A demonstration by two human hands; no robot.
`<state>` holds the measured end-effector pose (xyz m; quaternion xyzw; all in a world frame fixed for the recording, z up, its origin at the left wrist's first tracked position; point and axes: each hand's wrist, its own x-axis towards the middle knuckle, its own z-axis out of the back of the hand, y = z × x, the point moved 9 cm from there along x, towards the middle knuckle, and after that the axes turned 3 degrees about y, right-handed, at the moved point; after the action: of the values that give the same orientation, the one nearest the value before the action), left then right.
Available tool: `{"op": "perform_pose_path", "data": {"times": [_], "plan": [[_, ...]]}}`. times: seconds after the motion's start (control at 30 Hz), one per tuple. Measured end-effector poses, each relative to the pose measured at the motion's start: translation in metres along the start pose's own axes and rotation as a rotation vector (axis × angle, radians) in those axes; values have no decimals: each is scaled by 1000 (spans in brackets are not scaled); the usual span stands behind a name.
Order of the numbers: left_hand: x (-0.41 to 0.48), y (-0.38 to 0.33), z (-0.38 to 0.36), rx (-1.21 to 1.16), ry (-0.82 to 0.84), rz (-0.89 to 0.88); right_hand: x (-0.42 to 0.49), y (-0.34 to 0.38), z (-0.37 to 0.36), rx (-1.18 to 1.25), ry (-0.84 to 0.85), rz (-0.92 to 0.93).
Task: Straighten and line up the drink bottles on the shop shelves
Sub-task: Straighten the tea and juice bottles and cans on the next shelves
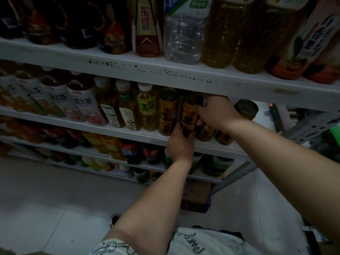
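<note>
On the second white shelf (128,130), gold drink cans are stacked two high. My left hand (181,144) grips the lower can (187,129) of the middle stack from below. My right hand (215,111) holds the upper can (189,111) of that stack, fingers curled round its top. Another gold stack (167,111) stands just left, and more gold cans (223,138) sit to the right, partly hidden by my right wrist. A lone can (246,109) stands further right. Yellow tea bottles (147,107) line up to the left of the cans.
Large bottles of water (184,37) and yellow tea (222,34) fill the top shelf, whose edge (165,74) hangs right above my right hand. Lower shelves hold more bottles (128,150). A cardboard box (196,194) sits on the tiled floor below.
</note>
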<state>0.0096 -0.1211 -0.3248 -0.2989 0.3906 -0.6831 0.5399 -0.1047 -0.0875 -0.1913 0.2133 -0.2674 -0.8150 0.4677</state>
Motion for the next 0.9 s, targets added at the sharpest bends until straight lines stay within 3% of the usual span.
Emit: {"op": "perform_pose_path", "data": {"times": [0.3,0.47,0.67,0.8,0.9], "plan": [[0,3,-3,-21,-13,-43,3,-7,-4,30,35,-12],[-5,0,0,-16,-104,-49,3,-5,-4,6,30,-3],[-5,0,1,-25,-112,-36,-15,-5,8,46,57,125],[-9,10,1,-83,-117,-14,-56,-24,18,-170,82,303],[-24,9,-18,23,6,-39,-59,-41,34,-220,18,308]]}}
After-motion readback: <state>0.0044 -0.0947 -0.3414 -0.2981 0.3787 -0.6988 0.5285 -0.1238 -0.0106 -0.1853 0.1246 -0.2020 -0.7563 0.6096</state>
